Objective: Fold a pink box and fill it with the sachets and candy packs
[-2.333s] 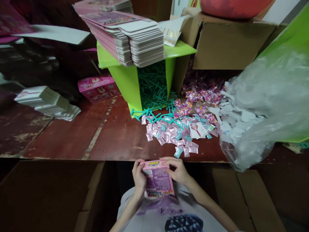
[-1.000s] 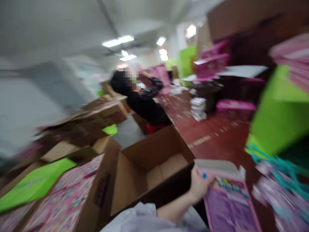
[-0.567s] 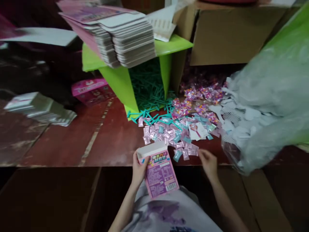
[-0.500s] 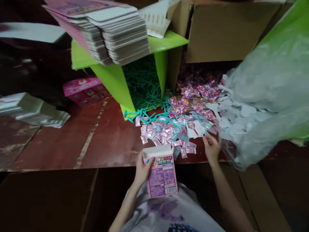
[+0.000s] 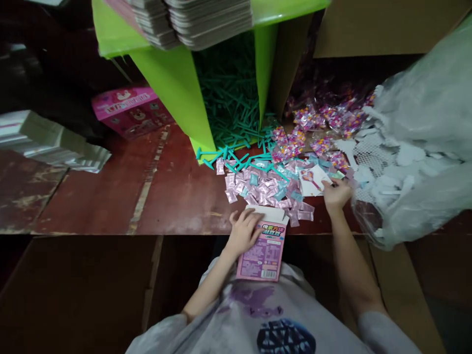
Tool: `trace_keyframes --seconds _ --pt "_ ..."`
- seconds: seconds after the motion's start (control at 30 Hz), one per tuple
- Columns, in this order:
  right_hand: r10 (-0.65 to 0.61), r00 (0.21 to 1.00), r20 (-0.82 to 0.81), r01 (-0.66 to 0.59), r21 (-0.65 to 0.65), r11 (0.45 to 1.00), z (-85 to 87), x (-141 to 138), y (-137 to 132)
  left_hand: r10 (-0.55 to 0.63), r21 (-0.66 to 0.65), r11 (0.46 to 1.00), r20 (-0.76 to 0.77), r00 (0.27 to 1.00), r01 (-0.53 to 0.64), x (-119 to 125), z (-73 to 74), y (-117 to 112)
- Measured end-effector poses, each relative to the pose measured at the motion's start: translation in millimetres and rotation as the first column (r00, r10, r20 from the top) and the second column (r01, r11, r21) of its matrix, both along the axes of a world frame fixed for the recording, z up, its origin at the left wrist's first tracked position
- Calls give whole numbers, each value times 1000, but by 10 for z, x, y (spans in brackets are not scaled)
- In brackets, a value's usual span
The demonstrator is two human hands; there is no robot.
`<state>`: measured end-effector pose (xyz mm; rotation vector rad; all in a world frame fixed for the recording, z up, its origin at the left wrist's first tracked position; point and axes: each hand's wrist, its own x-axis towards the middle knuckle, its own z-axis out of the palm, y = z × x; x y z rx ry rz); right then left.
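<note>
A pink and purple cardboard box (image 5: 261,258) with printed text and a barcode stands at the table's front edge, close to my body, its white top flap up. My left hand (image 5: 244,231) grips its upper left part, fingers reaching over the open top. To the right, my right hand (image 5: 338,194) pinches the edge of a white card (image 5: 313,180) printed with a pink heart-topped wand. That card lies over small pink and light blue sachets (image 5: 267,189). What the box holds is hidden.
Green plastic T-shaped sticks (image 5: 232,113) spill from a lime-green bin (image 5: 173,93) under stacked cards (image 5: 214,22). Bags of coloured beads (image 5: 313,118) lie beyond the sachets. A clear bag of white pieces (image 5: 416,162) bulges at right. A pink box (image 5: 132,110) and white stacks (image 5: 47,140) stand left.
My left hand has shifted from the box's left side up over its top opening. My right hand has closed on the card's edge. The view has tilted downward and shifted left.
</note>
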<state>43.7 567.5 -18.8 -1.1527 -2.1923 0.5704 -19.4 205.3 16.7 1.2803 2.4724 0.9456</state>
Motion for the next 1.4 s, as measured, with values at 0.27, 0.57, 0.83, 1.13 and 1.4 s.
trace_keyframes --seconds 0.27,0.57,0.83,1.13,1.4 --pt "247 916 -316 -288 -90 953 389 -31 -1143 106 83 992 -77 991 -99 50 -28 40" --pt "782 622 32 -782 -2 623 245 -1 -1416 109 118 987 -25 994 -105 72 -160 13" --pt "867 471 159 -868 -91 488 487 145 -1439 365 9 929 131 922 -369 -74 -59 138" --pt "36 883 468 -121 154 981 493 -162 1191 134 -130 980 -120 984 -149 -103 107 272" --pt "-23 692 721 -99 127 987 264 -486 1528 308 282 921 -107 945 -269 -952 269 886"
